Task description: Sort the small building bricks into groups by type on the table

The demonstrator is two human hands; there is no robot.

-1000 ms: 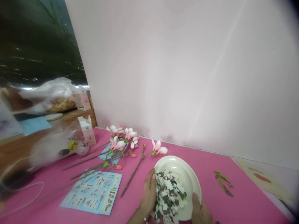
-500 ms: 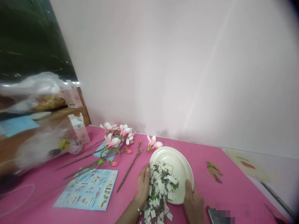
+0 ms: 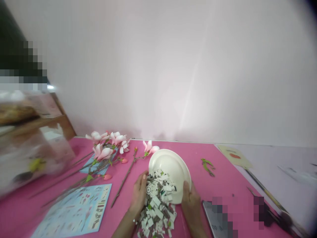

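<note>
"When you looked down at the pink mat, where were the hands?"

"Low and near the middle. The left hand was loosely open, its fingers against a heap of small white, grey and brown plastic pieces, with nothing held in it that I could see. The right hand was curled around the lower edge of a white plate and had hold of it."

"How did the plate sit?"

"Tilted — its far rim was raised off the mat, and its near edge was down by the heap, which lay mostly on the mat between the two hands."

"What else was nearby?"

"Left of the hands lay a long brown stem with a pink-and-white flower at its top. Further left were a cluster of magnolia blooms and an illustrated blue sheet. To the right were a small green sprig and a flat grey slab, partly blurred — I couldn't tell what it was"
</note>
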